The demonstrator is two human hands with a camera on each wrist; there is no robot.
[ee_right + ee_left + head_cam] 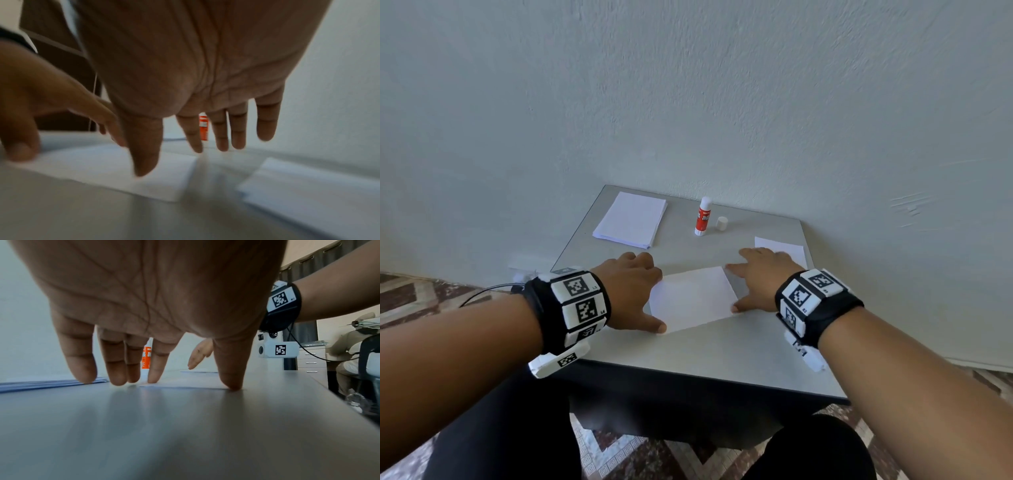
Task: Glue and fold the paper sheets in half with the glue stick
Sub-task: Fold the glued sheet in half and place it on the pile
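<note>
On the grey table (722,353), a folded white sheet (693,298) lies flat between both hands. The left hand (631,291) rests at its 9 o'clock edge with straight, spread fingers, thumb tip on the near corner; the right hand (763,277) sits at 3 o'clock, fingers extended, thumb touching the sheet's near right corner. Neither hand grips anything. Only the head view shows the small white cap (722,223) standing just beside the uncapped red-and-white glue stick (703,216) at 12 o'clock, the neat paper stack (630,219) at 10 o'clock, and another folded sheet (780,250) at 2 o'clock. The left wrist view alone reveals a seated person (349,353) and drawers (312,360) behind; the right wrist view is blurred.
</note>
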